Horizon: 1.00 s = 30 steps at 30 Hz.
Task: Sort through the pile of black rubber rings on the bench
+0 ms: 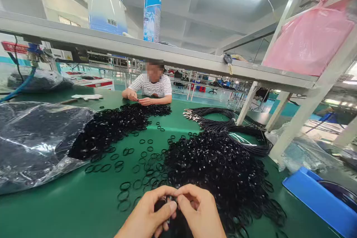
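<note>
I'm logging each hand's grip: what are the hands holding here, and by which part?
Both the left hand and the right hand pinch a small black bundle, probably rubber rings, between their fingertips at its top; the exact part cannot be told.

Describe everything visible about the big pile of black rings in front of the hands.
The pile of black rings is a dense heap of thin, glossy, rubber-like loops on the green table. It spreads from mid-table toward the right, with loose single rings scattered flat around its left edge. A coiled bundle of black cables lies against its far side. The left hand and right hand meet at its near edge, pinching a small black bunch.
</note>
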### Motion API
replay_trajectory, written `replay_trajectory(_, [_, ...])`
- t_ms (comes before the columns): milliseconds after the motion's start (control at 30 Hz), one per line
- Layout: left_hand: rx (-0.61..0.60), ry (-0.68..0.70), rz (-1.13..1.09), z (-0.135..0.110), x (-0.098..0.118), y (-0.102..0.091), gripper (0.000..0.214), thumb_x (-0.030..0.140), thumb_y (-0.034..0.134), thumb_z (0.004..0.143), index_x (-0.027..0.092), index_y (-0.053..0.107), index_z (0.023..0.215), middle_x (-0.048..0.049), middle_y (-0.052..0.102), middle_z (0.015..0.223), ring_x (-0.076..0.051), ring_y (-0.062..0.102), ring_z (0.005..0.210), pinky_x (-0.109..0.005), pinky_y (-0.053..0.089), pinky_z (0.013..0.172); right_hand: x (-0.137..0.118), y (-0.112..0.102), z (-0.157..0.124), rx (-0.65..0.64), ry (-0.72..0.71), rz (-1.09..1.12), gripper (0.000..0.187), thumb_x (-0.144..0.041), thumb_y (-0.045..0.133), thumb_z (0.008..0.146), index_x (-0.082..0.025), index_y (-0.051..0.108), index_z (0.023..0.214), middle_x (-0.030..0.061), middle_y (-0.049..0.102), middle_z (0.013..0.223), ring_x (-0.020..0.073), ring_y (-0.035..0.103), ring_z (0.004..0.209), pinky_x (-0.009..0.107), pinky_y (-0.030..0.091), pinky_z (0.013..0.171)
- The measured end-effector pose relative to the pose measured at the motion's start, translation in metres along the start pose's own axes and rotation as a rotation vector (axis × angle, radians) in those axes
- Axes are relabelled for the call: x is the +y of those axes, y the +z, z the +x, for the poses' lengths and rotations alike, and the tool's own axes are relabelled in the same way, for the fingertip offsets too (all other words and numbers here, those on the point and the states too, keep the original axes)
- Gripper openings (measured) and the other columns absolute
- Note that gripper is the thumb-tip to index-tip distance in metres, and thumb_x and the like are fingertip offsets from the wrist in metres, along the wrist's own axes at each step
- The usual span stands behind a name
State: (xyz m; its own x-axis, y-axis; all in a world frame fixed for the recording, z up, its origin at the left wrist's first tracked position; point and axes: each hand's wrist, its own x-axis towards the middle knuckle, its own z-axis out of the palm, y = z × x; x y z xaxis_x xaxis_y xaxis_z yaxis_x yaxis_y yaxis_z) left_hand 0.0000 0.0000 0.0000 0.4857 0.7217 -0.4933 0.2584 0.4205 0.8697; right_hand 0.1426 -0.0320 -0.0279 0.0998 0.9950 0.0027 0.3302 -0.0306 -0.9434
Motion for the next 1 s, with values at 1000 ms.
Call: replay_trajectory(1000, [0.173, -0.053, 0.097, -0.018, -0.021, -0.011, 0.07, 0.083, 0.03, 0.053, 0.023, 0.052, 0.082, 0.0096, 0.034, 0.043, 0.006, 0.03, 0.039, -0.003, 0.023, 0.04, 0.004, 0.005, -0.019, -0.142, 0.235, 0.267, 0.025, -0.022, 0.064, 0.064, -0.008, 0.065, 0.084, 0.0051, 0.059, 0.071, 0.0091, 0.053, 0.064, 0.02, 0.041, 0.063])
